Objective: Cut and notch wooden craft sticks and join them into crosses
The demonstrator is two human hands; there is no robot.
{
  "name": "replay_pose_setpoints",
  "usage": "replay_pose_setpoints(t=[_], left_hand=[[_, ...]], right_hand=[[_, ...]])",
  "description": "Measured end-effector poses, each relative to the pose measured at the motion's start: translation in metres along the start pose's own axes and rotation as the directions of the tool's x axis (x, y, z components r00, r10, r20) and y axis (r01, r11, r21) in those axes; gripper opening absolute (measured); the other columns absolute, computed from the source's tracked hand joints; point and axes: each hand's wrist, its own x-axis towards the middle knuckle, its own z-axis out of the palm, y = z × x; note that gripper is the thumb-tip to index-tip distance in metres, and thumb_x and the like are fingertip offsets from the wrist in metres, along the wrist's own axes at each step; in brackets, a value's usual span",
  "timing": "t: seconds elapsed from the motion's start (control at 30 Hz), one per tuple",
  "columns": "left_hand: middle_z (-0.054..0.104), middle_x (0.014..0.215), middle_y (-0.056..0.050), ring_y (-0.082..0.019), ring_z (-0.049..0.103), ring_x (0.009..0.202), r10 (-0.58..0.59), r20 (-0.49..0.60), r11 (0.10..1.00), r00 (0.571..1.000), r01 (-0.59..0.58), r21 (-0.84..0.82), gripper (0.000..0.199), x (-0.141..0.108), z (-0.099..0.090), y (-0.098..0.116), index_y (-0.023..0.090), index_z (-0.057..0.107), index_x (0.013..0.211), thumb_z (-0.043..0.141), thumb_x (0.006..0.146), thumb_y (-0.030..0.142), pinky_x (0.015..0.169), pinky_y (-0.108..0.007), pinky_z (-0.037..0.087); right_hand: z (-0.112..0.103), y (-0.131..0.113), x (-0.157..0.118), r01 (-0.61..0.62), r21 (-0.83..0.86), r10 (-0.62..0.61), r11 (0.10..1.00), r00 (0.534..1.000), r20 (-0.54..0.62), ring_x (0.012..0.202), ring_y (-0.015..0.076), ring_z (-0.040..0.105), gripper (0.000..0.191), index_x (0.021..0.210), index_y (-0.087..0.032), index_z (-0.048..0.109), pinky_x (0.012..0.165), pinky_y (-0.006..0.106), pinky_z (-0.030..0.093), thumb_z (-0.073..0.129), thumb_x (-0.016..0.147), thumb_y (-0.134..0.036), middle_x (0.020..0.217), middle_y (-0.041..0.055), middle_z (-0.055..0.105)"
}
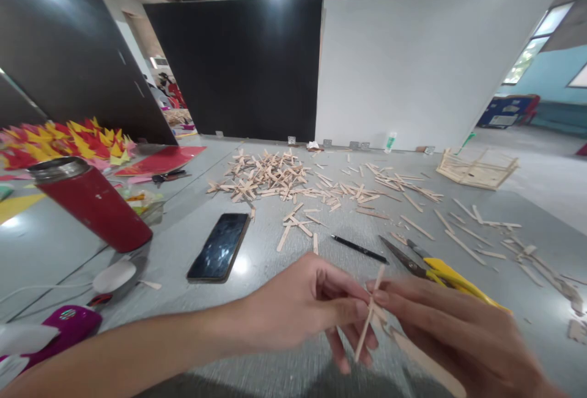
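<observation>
Both of my hands meet low in the view over the grey table (275,245). Fingertips of my left hand (302,306) and my right hand (440,331) pinch one thin wooden stick (369,315) between them, thumbs and forefingers closed on it near its upper half, so it stands nearly upright with a slight lean. A second, broader flat stick (426,364) lies under my right palm; I cannot tell how firmly that hand grips it.

Just beyond my right knuckles sit scissors (440,269) with yellow handles, blades pointing left toward a black pen (360,248). Further left a dark phone (219,247) lies face up. A red flask (89,202) lies tilted at the left edge, near a white round object (114,276).

Farther back, a loose heap of sticks (275,178) spreads across the table, and a small stick frame (477,169) stands at the far right. Red and yellow paper shapes (64,141) pile up at the far left.
</observation>
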Motion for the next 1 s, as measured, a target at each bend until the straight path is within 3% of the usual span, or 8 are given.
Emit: replay_pose_setpoints(t=[0.1, 0.2, 0.3, 0.43, 0.57, 0.77, 0.9, 1.0], left_hand=[[0.072, 0.084, -0.008, -0.015, 0.069, 0.075, 0.057, -0.092, 0.996, 0.994, -0.051, 0.067, 0.026, -0.001, 0.002, 0.003, 0.012, 0.074, 0.092, 0.063, 0.103, 0.031, 0.064, -0.023, 0.060], [0.072, 0.085, -0.007, -0.014, 0.068, 0.075, 0.156, -0.206, 0.980, 0.966, -0.126, 0.151, 0.024, -0.001, 0.003, 0.004, 0.012, 0.073, 0.090, 0.064, 0.103, 0.029, 0.066, -0.024, 0.060], [0.072, 0.084, -0.006, -0.014, 0.067, 0.074, 0.237, -0.283, 0.963, 0.930, -0.187, 0.192, 0.021, 0.000, 0.004, 0.003, 0.013, 0.071, 0.092, 0.064, 0.104, 0.029, 0.069, -0.027, 0.061], [0.075, 0.085, -0.005, -0.016, 0.069, 0.076, 0.262, -0.337, 0.961, 0.904, -0.211, 0.180, 0.018, -0.001, 0.005, 0.000, 0.017, 0.060, 0.098, 0.066, 0.103, 0.033, 0.070, -0.030, 0.061], [0.074, 0.081, -0.001, -0.013, 0.067, 0.073, 0.288, -0.358, 0.941, 0.888, -0.193, 0.279, 0.019, -0.003, 0.007, 0.001, 0.021, 0.055, 0.095, 0.066, 0.104, 0.034, 0.070, -0.026, 0.057], [0.076, 0.091, 0.003, -0.011, 0.069, 0.083, 0.472, -0.391, 0.812, 0.790, -0.217, 0.542, 0.004, -0.006, 0.009, 0.005, 0.023, 0.074, 0.098, 0.071, 0.098, 0.020, 0.076, -0.021, 0.054], [0.081, 0.093, 0.000, -0.014, 0.072, 0.086, 0.431, -0.379, 0.838, 0.819, -0.208, 0.504, 0.011, -0.005, 0.009, 0.009, 0.021, 0.081, 0.098, 0.071, 0.096, 0.016, 0.078, -0.021, 0.055], [0.082, 0.099, -0.004, -0.017, 0.074, 0.091, 0.340, -0.363, 0.907, 0.868, -0.201, 0.369, 0.012, -0.004, 0.008, 0.011, 0.019, 0.084, 0.101, 0.073, 0.096, 0.018, 0.080, -0.023, 0.057]], right_hand=[[0.001, -0.001, 0.004, -0.110, 0.137, 0.114, 0.984, 0.993, -0.020, 0.087, 0.0135, 0.082, 0.039, 0.131, -0.036, 0.072, 0.076, 0.014, 0.063, 0.062, 0.101, -0.015, 0.107, 0.0006, 0.085], [-0.001, -0.002, 0.009, -0.407, 0.227, 0.432, 0.885, 0.900, -0.068, 0.082, 0.0124, 0.081, 0.028, 0.119, -0.037, 0.076, 0.074, 0.015, 0.063, 0.054, 0.107, -0.024, 0.099, -0.0009, 0.085], [-0.003, -0.005, 0.014, -0.572, 0.423, 0.598, 0.703, 0.797, 0.086, 0.081, 0.0169, 0.082, 0.029, 0.120, -0.032, 0.073, 0.069, 0.022, 0.067, 0.048, 0.111, -0.041, 0.097, 0.0030, 0.084], [0.002, -0.019, 0.019, -0.666, 0.485, 0.636, 0.567, 0.728, 0.255, 0.066, 0.0159, 0.077, 0.028, 0.103, -0.025, 0.077, 0.061, 0.020, 0.063, 0.064, 0.102, -0.050, 0.079, 0.0024, 0.080], [0.007, -0.031, 0.021, -0.680, 0.505, 0.683, 0.532, 0.697, 0.218, 0.062, 0.0133, 0.074, 0.025, 0.094, -0.026, 0.079, 0.059, 0.018, 0.060, 0.069, 0.098, -0.048, 0.074, -0.0001, 0.078], [0.005, -0.033, 0.022, -0.676, 0.471, 0.699, 0.567, 0.697, 0.159, 0.058, 0.0139, 0.073, 0.025, 0.093, -0.027, 0.081, 0.058, 0.019, 0.060, 0.071, 0.096, -0.050, 0.065, -0.0014, 0.075], [0.007, -0.032, 0.019, -0.673, 0.483, 0.711, 0.560, 0.690, 0.137, 0.058, 0.0140, 0.074, 0.026, 0.094, -0.027, 0.081, 0.056, 0.018, 0.061, 0.072, 0.095, -0.052, 0.069, -0.0009, 0.077], [0.008, -0.030, 0.015, -0.646, 0.471, 0.685, 0.600, 0.719, 0.114, 0.060, 0.0159, 0.076, 0.028, 0.097, -0.026, 0.081, 0.056, 0.020, 0.063, 0.071, 0.096, -0.052, 0.075, 0.0021, 0.079]])
